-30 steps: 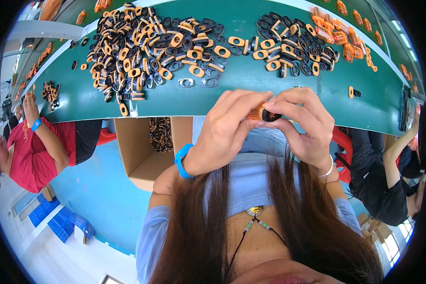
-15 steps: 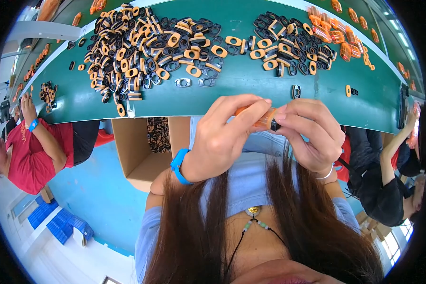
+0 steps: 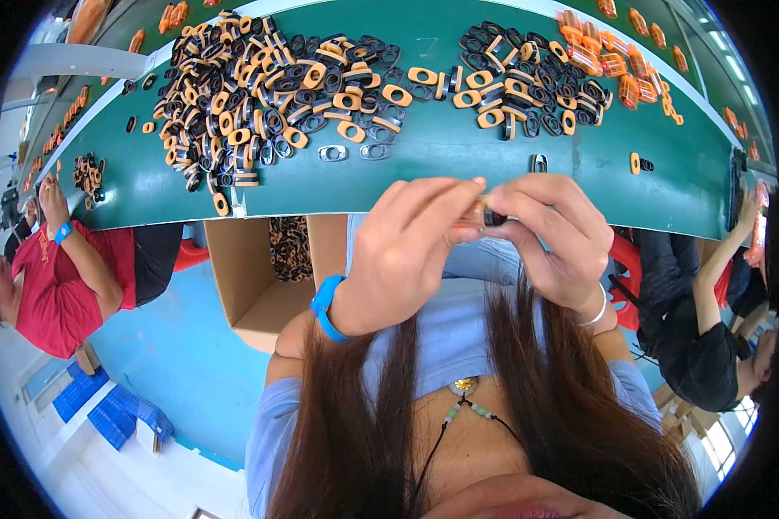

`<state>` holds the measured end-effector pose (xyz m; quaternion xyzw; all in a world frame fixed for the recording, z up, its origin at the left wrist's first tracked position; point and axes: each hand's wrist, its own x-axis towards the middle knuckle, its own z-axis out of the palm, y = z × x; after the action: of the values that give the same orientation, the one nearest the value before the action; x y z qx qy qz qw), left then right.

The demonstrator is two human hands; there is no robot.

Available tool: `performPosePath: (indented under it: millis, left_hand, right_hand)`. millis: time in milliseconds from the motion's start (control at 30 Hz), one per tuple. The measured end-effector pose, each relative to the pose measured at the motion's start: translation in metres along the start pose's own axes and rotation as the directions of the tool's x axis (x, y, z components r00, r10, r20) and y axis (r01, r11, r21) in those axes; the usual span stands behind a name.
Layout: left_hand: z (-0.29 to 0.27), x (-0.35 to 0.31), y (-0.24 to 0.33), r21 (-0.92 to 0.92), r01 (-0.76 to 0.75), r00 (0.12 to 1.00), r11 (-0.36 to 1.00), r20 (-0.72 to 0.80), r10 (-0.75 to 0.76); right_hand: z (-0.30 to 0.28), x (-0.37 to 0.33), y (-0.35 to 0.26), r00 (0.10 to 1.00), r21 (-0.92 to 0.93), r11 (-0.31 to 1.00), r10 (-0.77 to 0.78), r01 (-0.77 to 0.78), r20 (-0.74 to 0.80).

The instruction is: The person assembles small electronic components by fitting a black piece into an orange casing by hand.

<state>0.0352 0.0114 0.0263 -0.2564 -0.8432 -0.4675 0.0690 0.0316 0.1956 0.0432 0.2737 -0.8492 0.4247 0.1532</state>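
Between my two hands, just in front of the table's near edge, is a small see-through orange oblong part (image 3: 469,218). A black ring-like piece (image 3: 493,217) sits at its right end. My left hand (image 3: 404,246) is closed around the orange part and covers most of it. With thumb and fingertips, my right hand (image 3: 558,238) pinches the end with the black piece. Whether the two pieces are fully joined is hidden by the fingers. Nearest beyond the hands, a single black ring (image 3: 539,163) stands on the green table (image 3: 459,177).
A large heap of black and orange rings (image 3: 234,104) covers the table's left. A smaller ring heap (image 3: 528,82) and several orange parts (image 3: 610,62) lie at the right. Below the edge stands an open cardboard box (image 3: 242,277). Other people (image 3: 61,272) sit on both sides.
Both hands still grip the orange part. My right hand has shifted slightly left, toward my left hand, and its fingers cover more of the part's end.
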Motion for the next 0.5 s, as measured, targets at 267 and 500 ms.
performPosePath:
  millis: [267, 500]
  left_hand:
    - [-0.001, 0.002, -0.018, -0.76, 0.643, 0.739, 0.097, 0.582, -0.34]
    - [0.0, 0.011, -0.013, -0.708, 0.628, 0.682, -0.324, 0.701, -0.209]
  right_hand:
    - [-0.003, 0.009, 0.016, 0.971, 0.294, 0.926, 0.214, -0.235, 0.104]
    - [-0.007, 0.015, 0.018, 0.997, 0.152, 0.988, -0.01, -0.001, 0.074]
